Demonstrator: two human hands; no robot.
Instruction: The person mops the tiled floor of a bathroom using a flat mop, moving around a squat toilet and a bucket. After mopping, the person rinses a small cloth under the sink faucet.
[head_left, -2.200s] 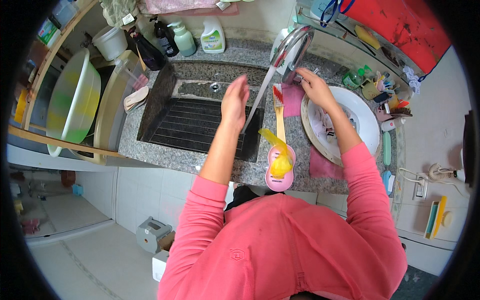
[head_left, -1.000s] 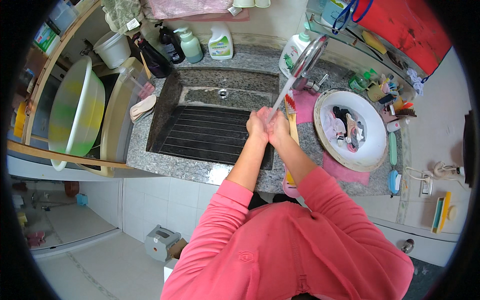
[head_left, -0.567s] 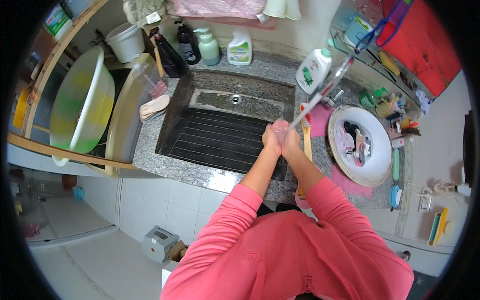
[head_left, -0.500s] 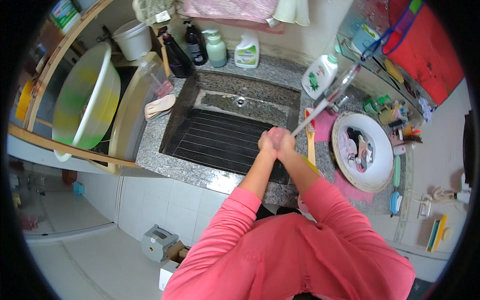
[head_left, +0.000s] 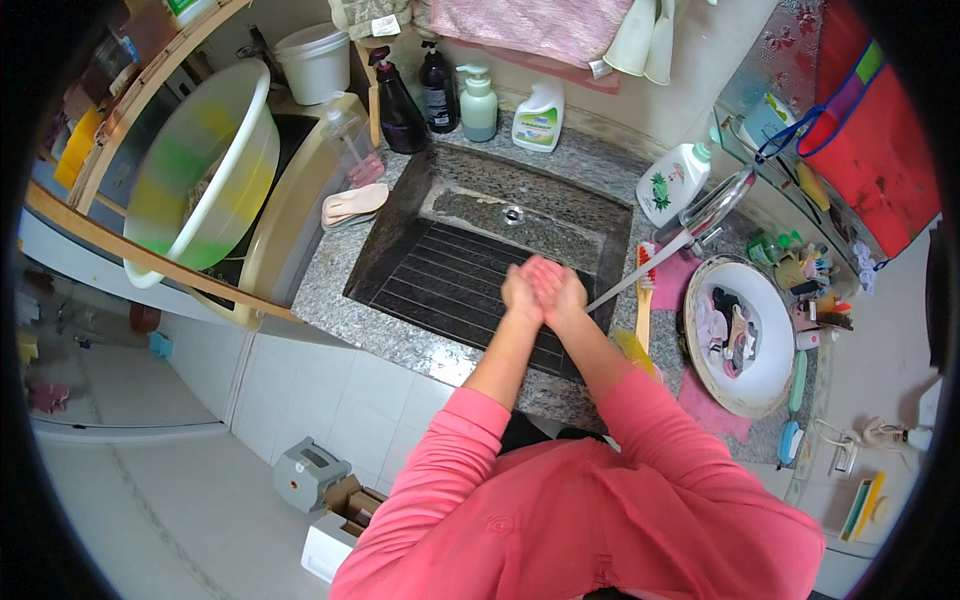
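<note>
Over the black ribbed washboard (head_left: 455,280) of the stone sink, my left hand (head_left: 520,293) and my right hand (head_left: 566,294) are held together in a cup, palms turned up. Their fingers look stretched out and rest against each other, with no object visible in them. From the chrome faucet (head_left: 728,192) at the right, a stream of water (head_left: 645,268) slants down toward my right hand and passes behind its wrist. Right of the stream, a wooden-handled brush (head_left: 643,300) with red bristles lies on the sink's edge.
A white enamel basin (head_left: 765,350) holding small clothes stands on the right counter. Several bottles, including a green pump bottle (head_left: 479,105), line the back. A white detergent bottle (head_left: 674,185) stands near the faucet. Folded insoles (head_left: 354,204) lie at the left edge.
The view has shifted, so the sink appears farther right and lower. My joined hands have moved left relative to the stream, and their palms show more.
</note>
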